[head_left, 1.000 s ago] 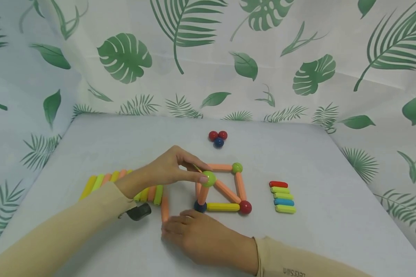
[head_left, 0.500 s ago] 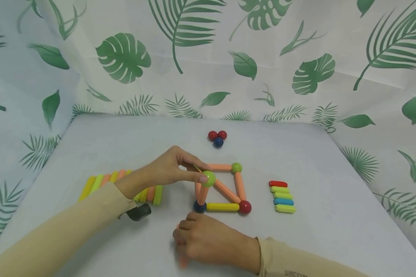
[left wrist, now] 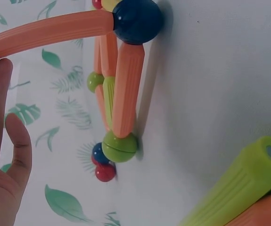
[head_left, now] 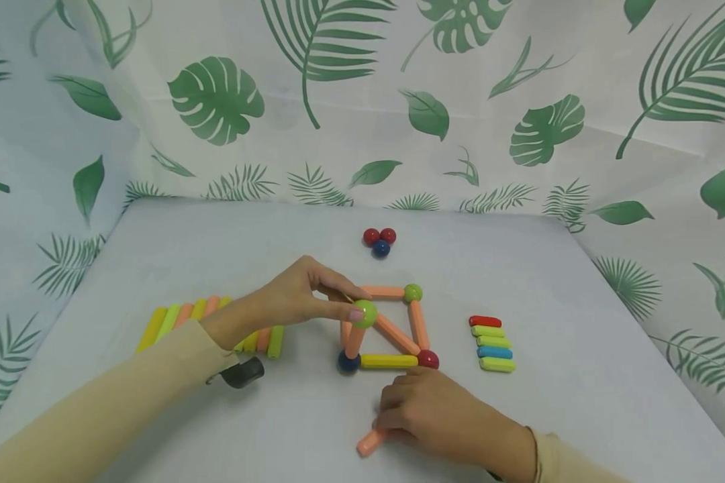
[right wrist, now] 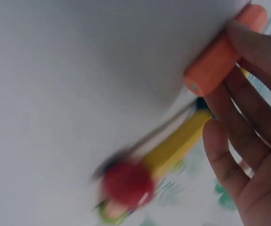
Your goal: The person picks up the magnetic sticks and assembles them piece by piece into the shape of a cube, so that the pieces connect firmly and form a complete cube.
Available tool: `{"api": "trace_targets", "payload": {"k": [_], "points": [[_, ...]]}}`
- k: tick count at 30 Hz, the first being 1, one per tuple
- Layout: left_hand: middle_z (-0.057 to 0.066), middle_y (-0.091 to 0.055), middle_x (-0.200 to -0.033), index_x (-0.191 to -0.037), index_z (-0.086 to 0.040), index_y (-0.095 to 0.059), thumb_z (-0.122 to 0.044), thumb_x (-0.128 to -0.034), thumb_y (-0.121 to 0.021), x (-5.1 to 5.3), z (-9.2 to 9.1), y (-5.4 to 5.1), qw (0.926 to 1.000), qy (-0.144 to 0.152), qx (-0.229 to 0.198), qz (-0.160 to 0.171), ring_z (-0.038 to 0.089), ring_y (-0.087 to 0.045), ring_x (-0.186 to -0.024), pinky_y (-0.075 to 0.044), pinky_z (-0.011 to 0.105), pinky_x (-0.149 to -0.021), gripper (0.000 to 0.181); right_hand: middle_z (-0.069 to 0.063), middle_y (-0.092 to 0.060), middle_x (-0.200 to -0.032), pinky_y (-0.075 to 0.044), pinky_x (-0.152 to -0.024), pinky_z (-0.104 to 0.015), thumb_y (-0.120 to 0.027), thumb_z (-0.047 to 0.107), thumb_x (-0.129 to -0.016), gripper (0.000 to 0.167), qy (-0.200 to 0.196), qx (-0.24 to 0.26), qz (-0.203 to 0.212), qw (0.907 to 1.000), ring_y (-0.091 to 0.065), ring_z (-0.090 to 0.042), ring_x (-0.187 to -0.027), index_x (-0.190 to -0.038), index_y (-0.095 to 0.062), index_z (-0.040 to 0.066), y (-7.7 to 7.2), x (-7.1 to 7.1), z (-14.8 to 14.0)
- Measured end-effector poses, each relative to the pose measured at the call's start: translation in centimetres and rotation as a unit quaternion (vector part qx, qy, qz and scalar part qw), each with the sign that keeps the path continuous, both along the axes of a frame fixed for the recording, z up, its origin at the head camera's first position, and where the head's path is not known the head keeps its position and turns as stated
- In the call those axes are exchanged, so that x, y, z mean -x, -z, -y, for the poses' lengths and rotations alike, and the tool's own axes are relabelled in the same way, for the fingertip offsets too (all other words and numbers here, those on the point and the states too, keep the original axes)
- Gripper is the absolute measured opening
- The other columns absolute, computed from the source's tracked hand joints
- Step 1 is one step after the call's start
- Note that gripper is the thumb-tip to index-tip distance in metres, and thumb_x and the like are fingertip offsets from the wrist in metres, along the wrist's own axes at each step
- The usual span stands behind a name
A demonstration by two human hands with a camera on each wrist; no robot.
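My left hand [head_left: 302, 292] pinches a light green ball [head_left: 365, 314] between thumb and fingers. From this raised ball an orange magnetic stick [left wrist: 55, 32] runs down to a dark blue ball [head_left: 349, 362]. Another orange stick [head_left: 397, 334] slopes from the raised ball's side towards a red ball [head_left: 428, 360]. A yellow stick [head_left: 389, 361] joins the blue and red balls along the front of the square base. In front of this frame, my right hand [head_left: 438, 416] holds a loose orange magnetic stick [right wrist: 220, 61], pinched near its middle. The base's back left corner is behind my left hand.
Yellow, green and orange sticks [head_left: 157, 325] lie in a row at the left, partly under my left forearm. Several short sticks [head_left: 494, 342] line up at the right. Two red balls and a blue ball [head_left: 381, 249] sit behind the frame.
My right hand has picked up the orange stick from beside the left row and carried it to the right, in front of the red ball. The left hand stays on the green ball.
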State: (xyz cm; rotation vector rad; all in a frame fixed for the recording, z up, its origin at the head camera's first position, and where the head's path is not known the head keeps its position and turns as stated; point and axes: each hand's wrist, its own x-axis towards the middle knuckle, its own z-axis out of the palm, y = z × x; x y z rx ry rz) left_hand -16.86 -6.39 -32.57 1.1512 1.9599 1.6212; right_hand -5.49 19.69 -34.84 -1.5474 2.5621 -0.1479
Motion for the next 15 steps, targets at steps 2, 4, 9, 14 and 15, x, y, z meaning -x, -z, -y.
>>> {"api": "trace_targets", "payload": {"k": [2,4,9,14,15], "points": [[-0.002,-0.076,-0.107,-0.114,-0.013,-0.079,-0.018,-0.0896,-0.080,-0.2,-0.1,-0.1,1.0000,-0.001,0.000,0.004,0.019,-0.067,-0.109,-0.053,0.042,-0.087,0.025,0.017,-0.068,-0.095,-0.052,-0.081,-0.026,-0.082,0.021,-0.087,0.019,0.024,0.020,0.023,0.9992,-0.061,0.000,-0.087,-0.106,-0.080,0.026,-0.4,0.8,-1.5],[-0.003,-0.076,-0.107,-0.115,-0.013,-0.079,-0.019,-0.0900,-0.079,-0.3,-0.1,-0.1,1.0000,0.000,0.003,0.001,0.019,-0.068,-0.106,-0.054,0.042,-0.086,0.025,0.017,-0.067,-0.095,-0.053,-0.076,-0.026,-0.082,0.020,-0.088,0.019,0.053,0.060,0.030,0.9964,-0.060,-0.001,-0.085,-0.106,-0.080,0.026,-1.0,1.8,-3.0],[-0.008,-0.076,-0.107,-0.116,-0.021,-0.079,-0.024,-0.0907,-0.079,-0.6,-0.1,-0.3,0.9996,-0.012,0.019,-0.017,0.016,-0.069,-0.101,-0.053,0.040,-0.086,0.026,0.018,-0.062,-0.101,-0.051,-0.064,-0.024,-0.075,0.022,-0.094,0.022,0.152,0.169,0.042,0.9728,-0.057,-0.003,-0.082,-0.115,-0.076,0.027,-3.9,4.4,-5.5],[-0.014,-0.074,-0.107,-0.118,-0.028,-0.077,-0.029,-0.0903,-0.079,-1.4,-0.1,-0.7,0.9969,-0.052,0.039,-0.044,0.011,-0.067,-0.100,-0.053,0.043,-0.088,0.028,0.018,-0.063,-0.106,-0.048,-0.062,-0.024,-0.072,0.019,-0.096,0.027,0.162,0.238,0.052,0.9562,-0.058,-0.005,-0.085,-0.122,-0.072,0.028,-6.0,5.6,-5.4],[-0.015,-0.074,-0.106,-0.119,-0.027,-0.077,-0.030,-0.0905,-0.078,-1.5,-0.1,-0.7,0.9958,-0.058,0.041,-0.058,0.010,-0.067,-0.097,-0.054,0.042,-0.086,0.028,0.018,-0.063,-0.106,-0.048,-0.062,-0.024,-0.072,0.020,-0.096,0.027,0.162,0.243,0.055,0.9548,-0.058,-0.005,-0.086,-0.122,-0.072,0.029,-6.1,5.6,-5.3]]}}
